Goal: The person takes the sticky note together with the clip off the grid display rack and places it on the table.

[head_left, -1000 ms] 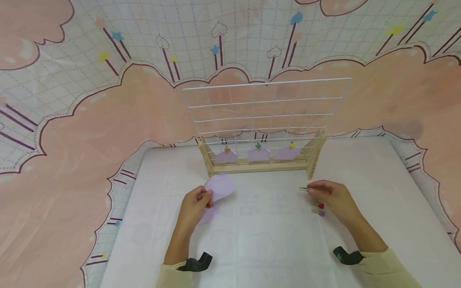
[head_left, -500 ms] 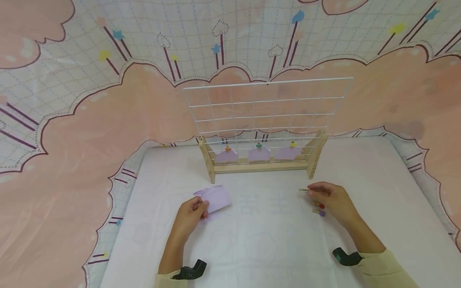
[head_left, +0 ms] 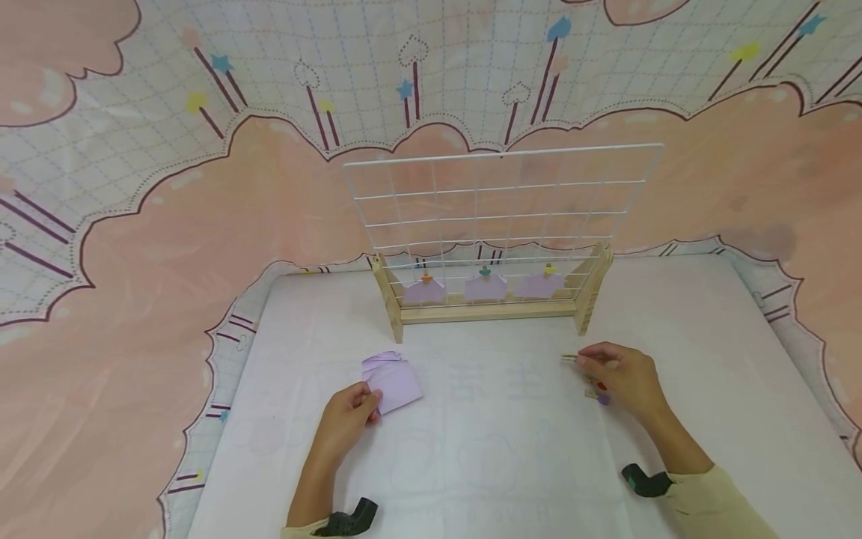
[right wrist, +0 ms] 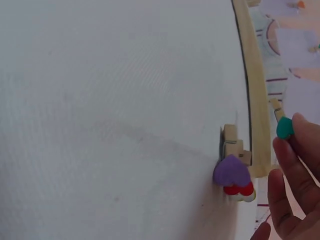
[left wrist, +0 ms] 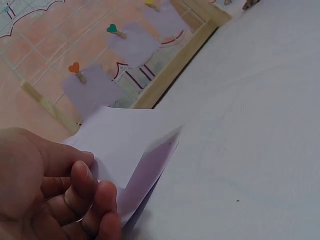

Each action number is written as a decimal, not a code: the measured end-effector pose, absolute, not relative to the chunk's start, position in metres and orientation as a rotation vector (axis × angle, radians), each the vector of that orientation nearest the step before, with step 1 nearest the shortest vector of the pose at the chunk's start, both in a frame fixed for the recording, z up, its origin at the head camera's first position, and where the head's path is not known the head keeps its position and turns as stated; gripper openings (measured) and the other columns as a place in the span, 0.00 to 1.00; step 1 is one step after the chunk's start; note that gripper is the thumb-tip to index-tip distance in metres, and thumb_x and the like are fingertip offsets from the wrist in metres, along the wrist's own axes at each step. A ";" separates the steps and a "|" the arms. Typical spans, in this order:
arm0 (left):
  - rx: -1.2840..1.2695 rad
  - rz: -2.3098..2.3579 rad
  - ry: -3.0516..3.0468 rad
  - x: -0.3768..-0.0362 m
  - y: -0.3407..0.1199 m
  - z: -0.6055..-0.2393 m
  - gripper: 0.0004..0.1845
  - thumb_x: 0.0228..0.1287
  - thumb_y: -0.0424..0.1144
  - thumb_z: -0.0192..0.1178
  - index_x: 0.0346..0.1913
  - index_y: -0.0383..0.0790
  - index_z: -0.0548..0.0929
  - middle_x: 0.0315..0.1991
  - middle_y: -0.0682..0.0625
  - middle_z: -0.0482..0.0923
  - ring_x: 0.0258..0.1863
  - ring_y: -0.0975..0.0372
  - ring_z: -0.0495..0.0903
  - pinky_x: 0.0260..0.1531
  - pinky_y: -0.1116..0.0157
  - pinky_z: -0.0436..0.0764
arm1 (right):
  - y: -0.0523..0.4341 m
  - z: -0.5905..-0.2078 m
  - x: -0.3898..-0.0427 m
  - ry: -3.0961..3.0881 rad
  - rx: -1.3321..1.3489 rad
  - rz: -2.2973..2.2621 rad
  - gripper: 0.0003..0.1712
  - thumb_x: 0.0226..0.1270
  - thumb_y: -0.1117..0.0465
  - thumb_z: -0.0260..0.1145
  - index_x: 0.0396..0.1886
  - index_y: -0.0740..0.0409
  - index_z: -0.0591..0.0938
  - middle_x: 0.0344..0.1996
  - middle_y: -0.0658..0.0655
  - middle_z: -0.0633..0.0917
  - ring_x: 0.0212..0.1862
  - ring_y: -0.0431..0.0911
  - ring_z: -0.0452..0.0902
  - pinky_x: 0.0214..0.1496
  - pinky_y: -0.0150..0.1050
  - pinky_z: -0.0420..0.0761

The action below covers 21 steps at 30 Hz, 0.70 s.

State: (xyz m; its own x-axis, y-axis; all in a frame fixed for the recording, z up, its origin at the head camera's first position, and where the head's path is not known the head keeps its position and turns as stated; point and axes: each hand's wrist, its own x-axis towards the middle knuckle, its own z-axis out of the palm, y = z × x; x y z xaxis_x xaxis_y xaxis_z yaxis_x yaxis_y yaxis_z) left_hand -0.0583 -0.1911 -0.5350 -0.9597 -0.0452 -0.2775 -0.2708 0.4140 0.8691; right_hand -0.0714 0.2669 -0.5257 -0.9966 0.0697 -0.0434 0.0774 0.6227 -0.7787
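My left hand [head_left: 345, 421] pinches a light purple paper sheet [head_left: 402, 388] between thumb and fingers, low over the left side of the table. More purple paper shows at its upper left edge; in the left wrist view a second purple layer lies under the held sheet [left wrist: 125, 137]. On the right, my right hand [head_left: 622, 378] pinches a small wooden clothespin with a green heart [right wrist: 285, 128], its tip pointing left. Just below that hand lie a clothespin with a purple heart [right wrist: 232, 171] and one with a red heart [right wrist: 231, 190].
A white wire grid [head_left: 505, 186] in a wooden stand [head_left: 488, 314] stands at the back. Three purple papers hang on it by clothespins with orange [head_left: 426, 278], green [head_left: 485, 272] and yellow [head_left: 549, 269] tops. A patterned cloth [head_left: 202, 209] surrounds the white table [head_left: 485, 464].
My left hand has moved down and to the left with the purple paper, bringing it lower, over the other purple paper. The right hand has stayed almost still with the clothespin.
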 end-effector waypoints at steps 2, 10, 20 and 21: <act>-0.310 1.559 2.451 -0.058 -0.194 -0.535 0.11 0.73 0.36 0.61 0.32 0.34 0.79 0.21 0.50 0.76 0.24 0.62 0.75 0.26 0.70 0.74 | 0.268 -0.529 -0.072 2.852 0.114 -1.346 0.11 0.68 0.53 0.73 0.44 0.54 0.89 0.31 0.56 0.89 0.24 0.44 0.82 0.23 0.33 0.78; -0.363 1.570 2.393 -0.055 -0.200 -0.532 0.10 0.73 0.37 0.61 0.36 0.33 0.79 0.20 0.51 0.74 0.24 0.61 0.73 0.25 0.69 0.73 | 0.278 -0.542 -0.077 2.896 0.098 -1.268 0.11 0.70 0.51 0.71 0.45 0.49 0.90 0.43 0.57 0.91 0.35 0.42 0.81 0.34 0.33 0.78; -0.352 1.477 2.426 -0.048 -0.208 -0.530 0.10 0.72 0.38 0.61 0.33 0.35 0.79 0.18 0.53 0.72 0.20 0.63 0.71 0.22 0.70 0.68 | 0.281 -0.542 -0.080 2.799 0.130 -1.297 0.14 0.72 0.49 0.68 0.48 0.51 0.89 0.54 0.60 0.88 0.54 0.54 0.79 0.52 0.47 0.76; -0.351 1.481 2.422 -0.048 -0.209 -0.531 0.10 0.72 0.38 0.61 0.33 0.35 0.79 0.19 0.53 0.72 0.20 0.63 0.70 0.22 0.70 0.68 | 0.281 -0.541 -0.080 2.792 0.139 -1.300 0.14 0.72 0.48 0.68 0.48 0.51 0.89 0.54 0.60 0.88 0.54 0.53 0.79 0.51 0.45 0.76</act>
State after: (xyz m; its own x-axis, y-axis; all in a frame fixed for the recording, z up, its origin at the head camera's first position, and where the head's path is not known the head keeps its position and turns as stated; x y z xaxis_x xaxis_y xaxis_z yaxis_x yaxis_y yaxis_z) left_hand -0.0481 -0.2087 -0.5308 -0.9310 -0.0601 -0.3599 -0.3478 0.4448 0.8253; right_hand -0.0796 0.2815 -0.5410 -0.9942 0.0569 -0.0912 0.1064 0.6408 -0.7603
